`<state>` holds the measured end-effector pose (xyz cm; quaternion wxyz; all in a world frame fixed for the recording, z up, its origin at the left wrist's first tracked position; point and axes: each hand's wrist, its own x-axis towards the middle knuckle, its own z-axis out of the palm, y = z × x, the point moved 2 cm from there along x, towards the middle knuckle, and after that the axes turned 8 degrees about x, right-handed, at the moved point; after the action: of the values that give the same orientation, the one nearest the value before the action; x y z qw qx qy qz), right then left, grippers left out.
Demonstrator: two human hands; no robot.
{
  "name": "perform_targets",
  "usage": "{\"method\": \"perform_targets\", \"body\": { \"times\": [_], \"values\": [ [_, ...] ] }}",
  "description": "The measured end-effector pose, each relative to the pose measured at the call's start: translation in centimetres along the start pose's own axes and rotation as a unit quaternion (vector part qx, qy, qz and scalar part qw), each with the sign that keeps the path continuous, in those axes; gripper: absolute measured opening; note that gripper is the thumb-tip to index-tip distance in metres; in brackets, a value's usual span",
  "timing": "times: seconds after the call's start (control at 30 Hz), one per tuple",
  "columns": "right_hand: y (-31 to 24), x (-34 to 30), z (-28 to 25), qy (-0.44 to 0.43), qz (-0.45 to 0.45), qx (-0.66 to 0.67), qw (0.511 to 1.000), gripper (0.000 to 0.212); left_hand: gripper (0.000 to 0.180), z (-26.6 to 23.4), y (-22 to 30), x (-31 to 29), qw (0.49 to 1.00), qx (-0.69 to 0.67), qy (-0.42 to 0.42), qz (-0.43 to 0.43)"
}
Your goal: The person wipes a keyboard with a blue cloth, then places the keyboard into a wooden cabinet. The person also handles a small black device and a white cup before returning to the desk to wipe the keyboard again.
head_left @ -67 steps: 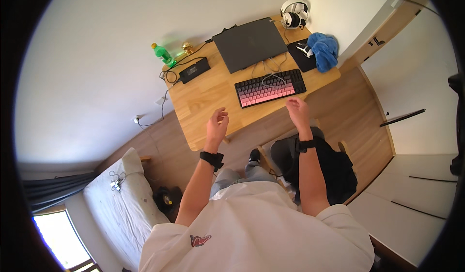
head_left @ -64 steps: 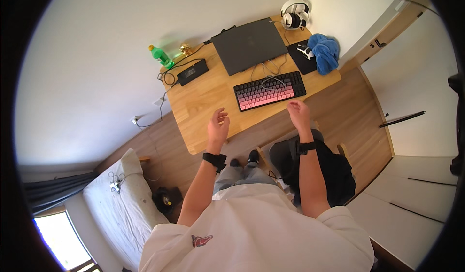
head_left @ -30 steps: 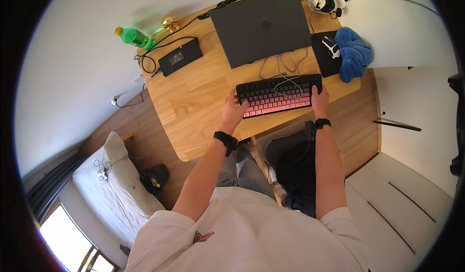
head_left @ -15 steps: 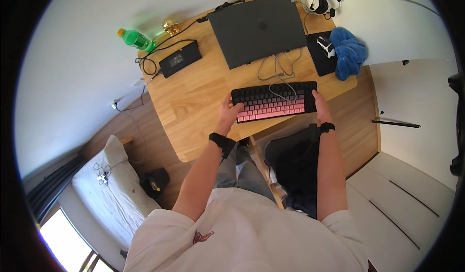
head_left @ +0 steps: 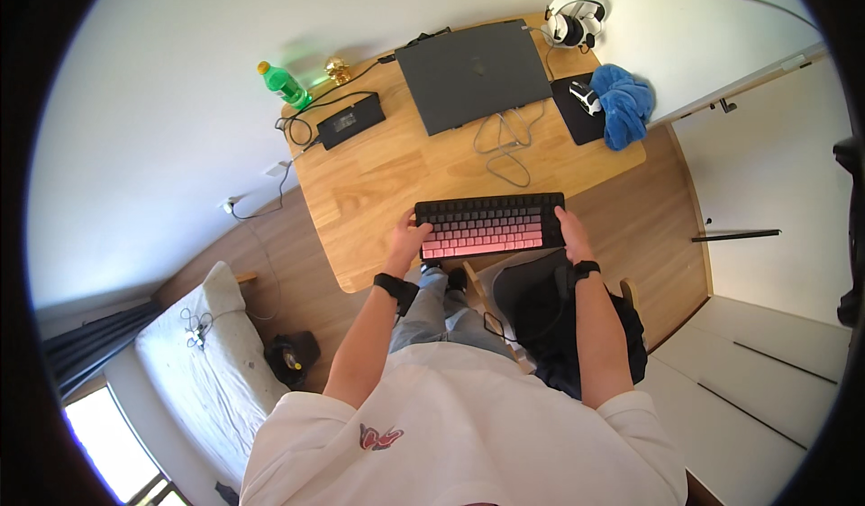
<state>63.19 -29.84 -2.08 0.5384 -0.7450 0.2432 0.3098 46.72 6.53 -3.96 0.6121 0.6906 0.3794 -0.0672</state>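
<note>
Both of my hands grip a black keyboard (head_left: 491, 228) whose keys fade from dark to pink. My left hand (head_left: 407, 239) closes around its left end, thumb on top. At the right end my right hand (head_left: 571, 232) clasps the other short side, fingers mostly hidden underneath. The keyboard is over the front edge of the wooden desk (head_left: 360, 191), close to my body. Behind it a thin grey cable (head_left: 506, 156) lies loosely coiled on the wood. Beyond the cable is a closed dark laptop (head_left: 473, 73).
A power adapter (head_left: 351, 120), a green bottle (head_left: 285, 86) and a gold ornament (head_left: 337, 71) stand at the back left. To the right are a white mouse (head_left: 584, 98), a blue cloth (head_left: 625, 107) and a headset (head_left: 577, 21). A chair with black fabric (head_left: 532, 321) is below the desk.
The keyboard has come toward my body in both hands, out over the desk's front edge. The grey cable that lay across its keys now rests on the desk behind it.
</note>
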Motion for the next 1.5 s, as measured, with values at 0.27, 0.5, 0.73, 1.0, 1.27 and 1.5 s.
{"method": "perform_targets", "body": {
  "times": [0.27,0.5,0.73,1.0,1.27,1.5],
  "values": [
    [0.3,-1.5,6.4,-0.032,-0.174,-0.001,0.984,0.063,0.065,-5.8,-3.3,-3.4,0.995,-0.001,0.092,-0.031],
    [-3.4,0.1,13.7,-0.122,-0.183,-0.012,0.975,0.059,0.063,-11.7,-4.8,-2.7,0.988,-0.024,0.144,-0.041],
    [-5.5,1.2,18.6,-0.183,-0.158,-0.030,0.970,0.057,0.062,-15.5,-5.6,0.1,0.988,-0.039,0.148,-0.035],
    [-6.0,2.8,20.4,-0.133,-0.141,-0.028,0.981,0.063,0.062,-16.4,-4.7,2.9,0.988,-0.030,0.148,-0.040],
    [-6.1,4.8,21.2,-0.123,-0.148,-0.007,0.981,0.071,0.060,-16.5,-4.1,4.9,0.982,0.047,0.179,-0.030],
    [-4.1,7.0,21.0,-0.134,-0.163,-0.031,0.977,0.073,0.065,-16.3,-4.0,5.3,0.979,0.093,0.181,-0.032]
  ]
}}
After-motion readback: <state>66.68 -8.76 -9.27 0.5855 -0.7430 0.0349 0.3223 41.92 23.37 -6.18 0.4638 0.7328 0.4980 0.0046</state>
